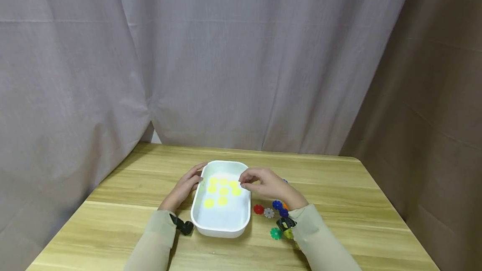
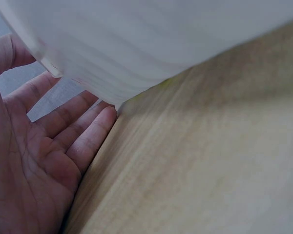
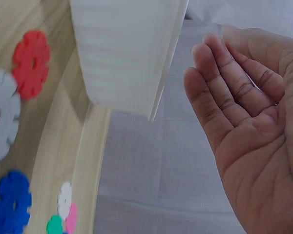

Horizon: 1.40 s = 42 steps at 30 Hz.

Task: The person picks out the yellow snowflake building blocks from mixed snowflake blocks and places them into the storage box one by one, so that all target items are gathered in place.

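A white tray (image 1: 221, 233) sits on the table, with several yellow notched plastic discs (image 1: 223, 200) lying flat inside it. My left hand (image 1: 185, 186) holds its left side, thumb at the rim and fingers along the outer wall. In the left wrist view, those fingers (image 2: 90, 139) touch the wall low down, close to the tabletop. My right hand (image 1: 265, 183) hovers over the tray's right rim with thumb and forefinger tips close together. Nothing shows between its bent fingers in the right wrist view, where the palm (image 3: 259, 156) is turned to the camera.
Loose discs lie right of the tray: red (image 1: 258, 209), white (image 1: 269, 213), blue (image 1: 277, 205) and green (image 1: 276, 233), some partly hidden by the right wrist. A pink disc (image 3: 71, 218) shows in the right wrist view. Grey curtains (image 1: 241, 74) hang behind the wooden table (image 1: 339, 187).
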Motion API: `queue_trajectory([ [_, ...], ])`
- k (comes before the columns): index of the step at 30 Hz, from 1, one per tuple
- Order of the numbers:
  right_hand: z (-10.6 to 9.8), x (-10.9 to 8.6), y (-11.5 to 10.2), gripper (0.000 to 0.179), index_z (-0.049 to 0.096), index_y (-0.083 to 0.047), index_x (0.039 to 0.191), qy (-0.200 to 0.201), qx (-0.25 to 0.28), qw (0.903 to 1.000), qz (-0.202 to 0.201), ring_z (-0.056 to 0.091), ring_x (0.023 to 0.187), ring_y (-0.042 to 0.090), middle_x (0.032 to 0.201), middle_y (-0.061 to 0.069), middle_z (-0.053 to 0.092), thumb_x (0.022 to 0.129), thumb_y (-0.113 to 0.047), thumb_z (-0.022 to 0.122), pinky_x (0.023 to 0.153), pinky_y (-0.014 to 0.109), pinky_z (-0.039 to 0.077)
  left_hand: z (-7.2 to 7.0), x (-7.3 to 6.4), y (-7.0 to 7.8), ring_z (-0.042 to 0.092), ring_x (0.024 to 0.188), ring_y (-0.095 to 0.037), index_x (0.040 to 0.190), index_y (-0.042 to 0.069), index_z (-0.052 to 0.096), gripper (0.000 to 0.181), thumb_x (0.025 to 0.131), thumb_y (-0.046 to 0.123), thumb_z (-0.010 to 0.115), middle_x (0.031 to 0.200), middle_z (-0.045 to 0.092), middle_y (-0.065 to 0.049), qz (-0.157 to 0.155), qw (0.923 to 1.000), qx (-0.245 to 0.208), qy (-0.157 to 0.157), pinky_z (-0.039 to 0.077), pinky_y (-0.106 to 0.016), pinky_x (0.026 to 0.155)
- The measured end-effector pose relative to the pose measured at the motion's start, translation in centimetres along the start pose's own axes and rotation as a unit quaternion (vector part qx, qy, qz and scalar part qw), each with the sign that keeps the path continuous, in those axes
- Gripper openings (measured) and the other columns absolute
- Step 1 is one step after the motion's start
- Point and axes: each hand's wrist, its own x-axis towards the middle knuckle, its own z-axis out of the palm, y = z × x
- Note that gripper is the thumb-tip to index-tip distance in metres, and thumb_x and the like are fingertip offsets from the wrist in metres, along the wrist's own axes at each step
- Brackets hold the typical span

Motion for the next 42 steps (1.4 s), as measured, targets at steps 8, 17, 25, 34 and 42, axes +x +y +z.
queue_trajectory([
  [8, -1.1, -2.1, 1.0, 0.010, 0.071, -0.016, 0.106, 0.016, -0.012, 0.9998, -0.007, 0.066, 0.092, 0.008, 0.101, -0.002, 0.073, 0.097, -0.019, 0.068, 0.087, 0.034, 0.056, 0.0, -0.1, -0.1, 0.059, 0.122, -0.031, 0.151, 0.022, 0.047, 0.054, 0.098, 0.016, 0.054, 0.143, 0.052, -0.019, -0.005, 1.0000, 0.002, 0.005, 0.051, -0.032, 0.098],
  [17, -3.0, -5.4, 2.8, 0.009, 0.070, -0.023, 0.103, 0.029, -0.031, 0.9990, 0.014, 0.066, 0.088, 0.008, 0.097, -0.004, 0.072, 0.096, -0.017, 0.070, 0.081, 0.031, 0.057, 0.2, 0.0, 0.1, 0.058, 0.123, -0.031, 0.150, 0.025, 0.049, 0.052, 0.099, 0.016, 0.053, 0.144, 0.051, -0.018, -0.009, 0.9999, 0.008, 0.009, 0.050, -0.034, 0.099],
  [25, -3.7, -8.2, 3.5, 0.008, 0.071, -0.018, 0.104, -0.012, -0.026, 0.9985, 0.046, 0.066, 0.087, 0.009, 0.097, 0.002, 0.074, 0.098, -0.018, 0.067, 0.082, 0.032, 0.057, -0.1, 0.1, 0.2, 0.058, 0.124, -0.032, 0.152, 0.023, 0.046, 0.054, 0.098, 0.020, 0.055, 0.145, 0.050, -0.020, -0.004, 0.9998, 0.017, 0.005, 0.050, -0.033, 0.099],
  [34, -3.5, -11.1, 3.8, 0.021, 0.072, -0.014, 0.109, -0.110, 0.019, 0.9900, 0.087, 0.060, 0.083, 0.015, 0.095, -0.001, 0.067, 0.091, -0.025, 0.076, 0.070, 0.029, 0.053, -0.2, 0.2, 0.2, 0.056, 0.127, -0.033, 0.152, 0.022, 0.045, 0.054, 0.099, 0.019, 0.054, 0.147, 0.049, -0.021, -0.008, 0.9998, 0.016, -0.002, 0.049, -0.034, 0.101],
  [42, -2.7, -11.9, 3.8, 0.025, 0.073, -0.019, 0.101, -0.144, 0.029, 0.9857, 0.082, 0.058, 0.084, 0.021, 0.092, 0.003, 0.064, 0.081, -0.028, 0.084, 0.072, 0.028, 0.051, -0.1, 0.2, 0.2, 0.054, 0.128, -0.035, 0.153, 0.021, 0.044, 0.055, 0.099, 0.018, 0.054, 0.147, 0.048, -0.022, -0.009, 0.9997, 0.021, -0.001, 0.047, -0.038, 0.104],
])
